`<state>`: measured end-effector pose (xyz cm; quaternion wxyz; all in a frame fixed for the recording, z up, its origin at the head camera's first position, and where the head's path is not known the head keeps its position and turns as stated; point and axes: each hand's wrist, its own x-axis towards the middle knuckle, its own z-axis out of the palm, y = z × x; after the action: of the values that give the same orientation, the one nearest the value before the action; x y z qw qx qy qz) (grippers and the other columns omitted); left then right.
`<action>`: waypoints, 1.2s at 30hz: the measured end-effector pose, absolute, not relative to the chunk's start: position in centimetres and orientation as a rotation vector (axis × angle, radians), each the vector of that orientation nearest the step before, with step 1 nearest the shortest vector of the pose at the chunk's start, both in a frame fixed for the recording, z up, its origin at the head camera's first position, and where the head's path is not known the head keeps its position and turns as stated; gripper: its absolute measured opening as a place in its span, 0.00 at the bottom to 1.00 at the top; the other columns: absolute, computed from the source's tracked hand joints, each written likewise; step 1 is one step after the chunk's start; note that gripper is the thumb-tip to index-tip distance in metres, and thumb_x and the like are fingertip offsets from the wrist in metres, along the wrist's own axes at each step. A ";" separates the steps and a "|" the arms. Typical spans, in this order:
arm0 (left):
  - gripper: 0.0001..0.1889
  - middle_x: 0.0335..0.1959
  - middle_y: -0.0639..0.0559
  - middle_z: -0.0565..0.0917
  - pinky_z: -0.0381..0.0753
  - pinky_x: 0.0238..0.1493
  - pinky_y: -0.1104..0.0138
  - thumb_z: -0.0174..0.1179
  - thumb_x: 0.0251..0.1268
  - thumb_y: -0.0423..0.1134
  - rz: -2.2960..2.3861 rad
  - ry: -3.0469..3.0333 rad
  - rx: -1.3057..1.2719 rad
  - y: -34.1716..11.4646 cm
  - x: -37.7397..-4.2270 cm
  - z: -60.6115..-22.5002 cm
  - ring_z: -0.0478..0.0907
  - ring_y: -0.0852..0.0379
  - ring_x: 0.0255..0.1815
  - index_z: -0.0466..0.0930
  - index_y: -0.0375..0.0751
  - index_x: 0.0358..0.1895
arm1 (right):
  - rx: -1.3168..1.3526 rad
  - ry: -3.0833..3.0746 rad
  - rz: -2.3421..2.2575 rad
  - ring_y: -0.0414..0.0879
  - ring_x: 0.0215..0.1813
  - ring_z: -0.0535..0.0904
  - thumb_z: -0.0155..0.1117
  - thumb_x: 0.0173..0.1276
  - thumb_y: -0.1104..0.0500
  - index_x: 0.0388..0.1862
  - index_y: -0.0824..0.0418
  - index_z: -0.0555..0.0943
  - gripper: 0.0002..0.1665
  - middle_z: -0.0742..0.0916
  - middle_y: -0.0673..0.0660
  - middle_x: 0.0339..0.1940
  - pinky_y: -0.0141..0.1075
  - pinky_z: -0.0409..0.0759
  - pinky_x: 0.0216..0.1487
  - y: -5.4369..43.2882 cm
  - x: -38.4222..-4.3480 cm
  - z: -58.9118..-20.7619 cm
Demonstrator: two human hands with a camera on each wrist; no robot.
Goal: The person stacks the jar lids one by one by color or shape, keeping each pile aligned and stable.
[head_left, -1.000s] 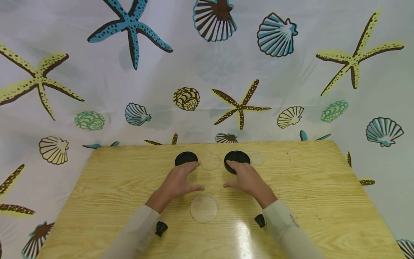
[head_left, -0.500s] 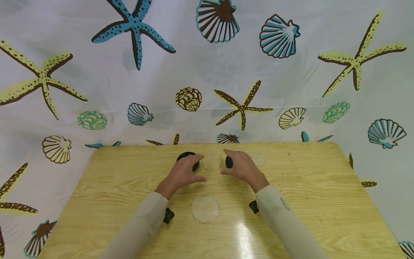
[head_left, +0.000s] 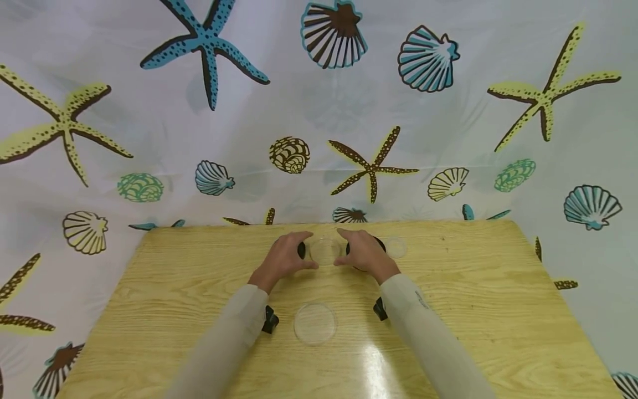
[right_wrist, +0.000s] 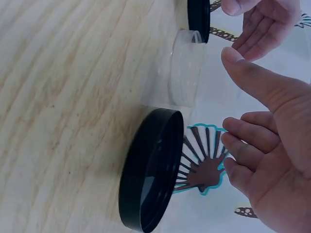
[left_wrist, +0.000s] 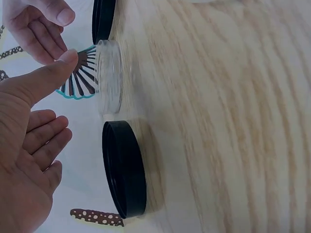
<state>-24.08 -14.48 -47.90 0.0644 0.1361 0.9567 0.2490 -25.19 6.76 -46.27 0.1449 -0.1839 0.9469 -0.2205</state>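
A clear shallow round dish (head_left: 325, 252) lies on the table between my two hands. My left hand (head_left: 284, 256) is at its left side, thumb and fingers spread apart, over a black round shallow lid (head_left: 301, 250) that it mostly covers in the head view. From the other side my right hand (head_left: 366, 252) faces it with the same spread, above a second black lid (head_left: 380, 244). In the left wrist view a gap shows between the hand and the clear dish (left_wrist: 109, 77). The right wrist view likewise shows that black lid (right_wrist: 150, 170) apart from the fingers.
Closer to me, a larger clear disc (head_left: 315, 323) lies on the wooden table (head_left: 498, 310). A smaller clear disc (head_left: 396, 247) sits right of the right-hand lid. Behind the table's far edge hangs a sheet (head_left: 239, 122) printed with shells and starfish.
Both hands have moved forward and closer together, from in front of the black lids to either side of the clear dish. The dishes and lids have stayed in place.
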 end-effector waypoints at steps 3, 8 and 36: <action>0.42 0.67 0.44 0.71 0.71 0.63 0.47 0.73 0.47 0.50 0.775 2.866 0.372 -14.4 -24.6 -48.2 0.69 0.42 0.67 0.67 0.44 0.68 | -0.528 2.727 -0.604 0.55 0.64 0.73 0.72 0.57 0.47 0.74 0.57 0.61 0.49 0.77 0.59 0.64 0.48 0.73 0.65 6.3 -25.8 -46.6; 0.42 0.68 0.43 0.70 0.71 0.63 0.47 0.73 0.48 0.49 0.793 2.842 0.363 -14.3 -25.0 -48.7 0.68 0.42 0.67 0.67 0.43 0.68 | -0.554 2.741 -0.540 0.56 0.67 0.71 0.72 0.57 0.47 0.73 0.57 0.63 0.47 0.75 0.58 0.67 0.48 0.71 0.66 5.7 -26.5 -47.4; 0.35 0.62 0.45 0.77 0.67 0.68 0.52 0.73 0.48 0.44 0.719 2.869 0.446 -13.7 -25.6 -50.2 0.73 0.45 0.63 0.73 0.40 0.63 | -0.582 2.771 -0.444 0.54 0.63 0.75 0.72 0.58 0.49 0.71 0.59 0.66 0.44 0.80 0.58 0.61 0.46 0.74 0.64 5.3 -27.0 -49.1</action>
<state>-25.57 -13.66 -50.16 0.0754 0.1487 0.9564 0.2397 -27.02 5.30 -49.08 0.1371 -0.2011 0.9577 -0.1535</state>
